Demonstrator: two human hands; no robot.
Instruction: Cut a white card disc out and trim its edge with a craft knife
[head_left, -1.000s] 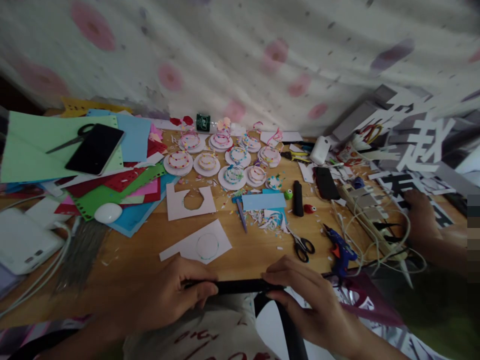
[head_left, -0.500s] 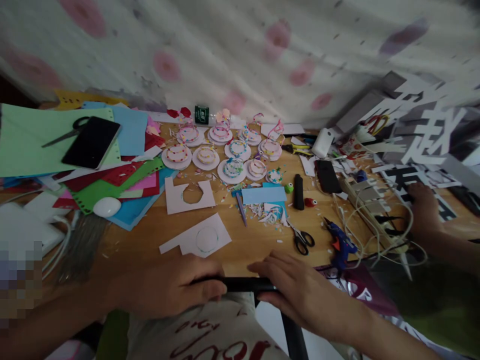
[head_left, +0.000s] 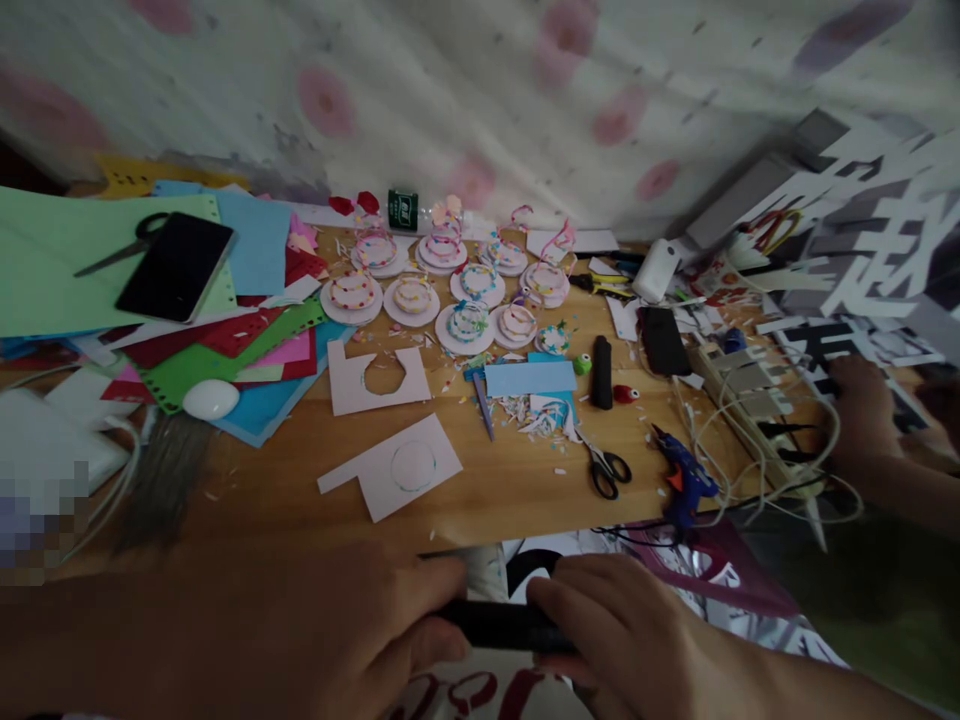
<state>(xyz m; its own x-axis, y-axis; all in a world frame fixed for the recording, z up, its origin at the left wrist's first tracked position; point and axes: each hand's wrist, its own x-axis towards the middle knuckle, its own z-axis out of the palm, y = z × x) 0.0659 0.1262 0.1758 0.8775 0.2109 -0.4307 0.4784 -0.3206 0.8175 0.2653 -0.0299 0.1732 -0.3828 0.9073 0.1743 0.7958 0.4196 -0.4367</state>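
flowered cloth (head_left: 465, 110): hangs behind the table, along its far side.
table (head_left: 517, 500): wooden, crowded, scattered with snippets; its near edge lies beyond the hands.
coloured paper (head_left: 176, 365): heaped at the left, a dark phone (head_left: 178, 268) on top.
white discs (head_left: 412, 302): nine in a cluster, each bearing a dotted ring; they look finished, while a smaller dotted piece (head_left: 553, 338) beside them shows no such disc.
cards: one (head_left: 345, 390) has a round hole open at its upper edge, so that cut seems done; the nearer one (head_left: 412, 465) carries a drawn circle not yet cut out.
left hand (head_left: 360, 610): blurred, thumb and fingers pinching one end of the black bar.
right hand (head_left: 622, 615): fingers bent over the other end, thumb side beneath.
black bar (head_left: 514, 627): level between both hands, just short of the table, in front of the person's printed top; how far the work on it has got, i cannot tell. half a second ago it sat higher in view, nearer the table edge; the grip at both ends is the same.
scissors (head_left: 604, 468): lying on the table, untouched.
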